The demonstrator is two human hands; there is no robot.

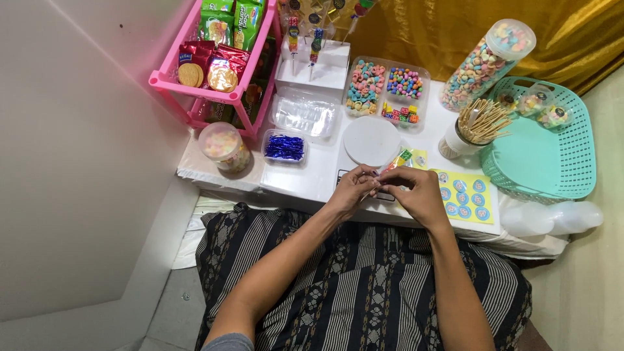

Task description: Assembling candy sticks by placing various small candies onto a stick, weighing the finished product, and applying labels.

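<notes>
Together, both hands pinch a small candy packet over the near edge of the white bench.

Left hand [351, 188] and right hand [416, 192] meet just in front of the round white lid [372, 140], fingers closed on the narrow clear candy packet [396, 162], whose coloured end sticks up between them toward the lid. Right of the lid stands a cup of wooden skewers [478, 125], and beyond that a teal basket [552, 156]. Just right of the hands lies a yellow sticker sheet [465, 195]. Left of the lid sits a small tray of blue twist ties [284, 147], then a round candy tub [222, 145]. Behind the lid is a divided tray of coloured candy [385, 91]; far left of it, a pink rack [214, 65] holds snack packs.
</notes>
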